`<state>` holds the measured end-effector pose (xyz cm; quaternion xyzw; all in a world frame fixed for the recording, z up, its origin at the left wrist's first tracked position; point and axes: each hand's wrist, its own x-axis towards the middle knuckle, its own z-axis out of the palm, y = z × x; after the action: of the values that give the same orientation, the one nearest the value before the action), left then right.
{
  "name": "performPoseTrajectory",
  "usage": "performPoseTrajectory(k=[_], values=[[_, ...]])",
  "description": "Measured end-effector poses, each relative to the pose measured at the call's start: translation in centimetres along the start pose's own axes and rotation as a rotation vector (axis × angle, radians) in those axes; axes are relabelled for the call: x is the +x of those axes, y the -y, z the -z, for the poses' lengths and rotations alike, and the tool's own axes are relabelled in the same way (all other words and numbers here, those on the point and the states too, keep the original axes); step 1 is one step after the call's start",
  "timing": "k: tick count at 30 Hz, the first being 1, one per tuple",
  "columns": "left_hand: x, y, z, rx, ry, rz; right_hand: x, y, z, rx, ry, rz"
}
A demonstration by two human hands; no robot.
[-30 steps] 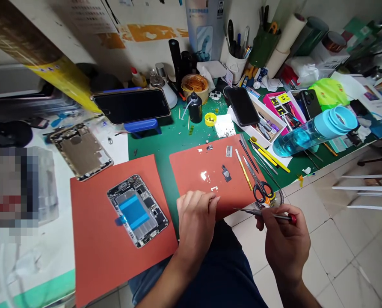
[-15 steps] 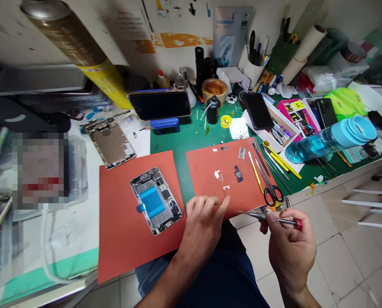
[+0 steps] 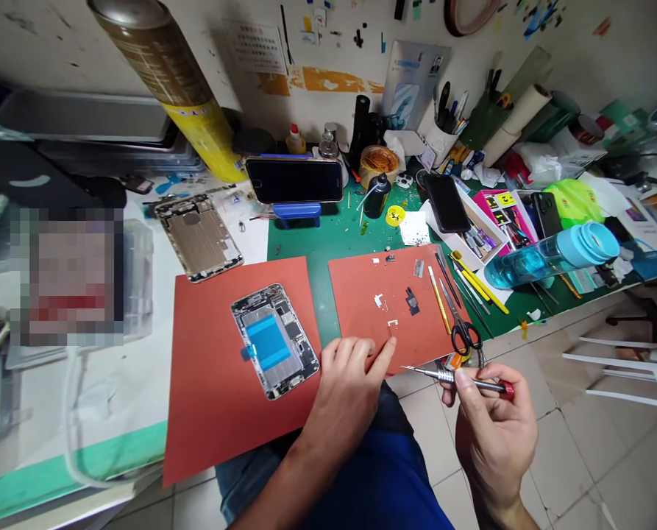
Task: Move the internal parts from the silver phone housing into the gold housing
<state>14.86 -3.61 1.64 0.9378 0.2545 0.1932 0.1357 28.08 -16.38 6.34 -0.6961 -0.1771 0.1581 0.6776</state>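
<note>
Tool (image 3: pixel 444 376) clamped in right hand (image 3: pixel 496 434), near right; opened phone (image 3: pixel 273 341)'s on left mat (image 3: pixel 212 419). Left hand (image 3: pixel 350 379) half-curled, can't tell if gripping; careless finger swipe could scatter those white bits (image 3: pixel 393 322).

Right hand (image 3: pixel 496 434) grips red-capped precision screwdriver (image 3: pixel 448 377), tip pointing toward left hand (image 3: pixel 347 383). Left index finger (image 3: pixel 383 358) extended near small white part (image 3: pixel 393 322) on 1 of 2 red mats (image 3: pixel 355 305); black-handled scissors (image 3: pixel 465 337) at that mat's edge. Opened smartphone (image 3: pixel 298 342) with blue strip (image 3: pixel 267 343) lies on other mat (image 3: pixel 215 416). Behind: dark-screened phone (image 3: pixel 295 180) on blue stand (image 3: pixel 298 213).
</note>
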Motion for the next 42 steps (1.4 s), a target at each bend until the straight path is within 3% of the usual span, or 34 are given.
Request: performPoseTrajectory(k=[3, 7, 11, 15, 18, 23, 30, 42], values=[[-1.9, 1.3, 2.7, -0.123, -0.094, 0.021, 0.0, 0.5, 0.0, -0.002, -0.007, 0.030], [-5.5, 5.3, 6.4, -0.152, -0.236, 0.121, -0.5, 1.0, -1.1, -0.031, 0.061, 0.065], [-8.7, 8.9, 8.3, -0.182, -0.184, 0.187, -2.1, 0.7, -3.7, -0.115, 0.219, 0.203], [-10.0, 10.3, 8.1, -0.249, -0.072, 0.184, -3.3, 0.1, -6.5, -0.207, 0.549, 0.435], [-10.2, 10.4, 7.6, -0.264, -0.008, 0.198, -3.6, 0.1, -8.2, -0.310, 0.683, 0.573], [-10.2, 10.4, 7.5, -0.266, -0.066, 0.170, -4.0, 0.7, -9.8, -0.515, 0.715, 0.695], [-9.8, 10.5, 7.5, -0.230, -0.131, 0.126, -4.3, 0.9, -10.5, -0.664, 0.700, 0.764], [-10.0, 10.4, 7.1, -0.259, -0.139, 0.152, -4.5, 1.2, -11.2, -0.704, 0.684, 0.826]])
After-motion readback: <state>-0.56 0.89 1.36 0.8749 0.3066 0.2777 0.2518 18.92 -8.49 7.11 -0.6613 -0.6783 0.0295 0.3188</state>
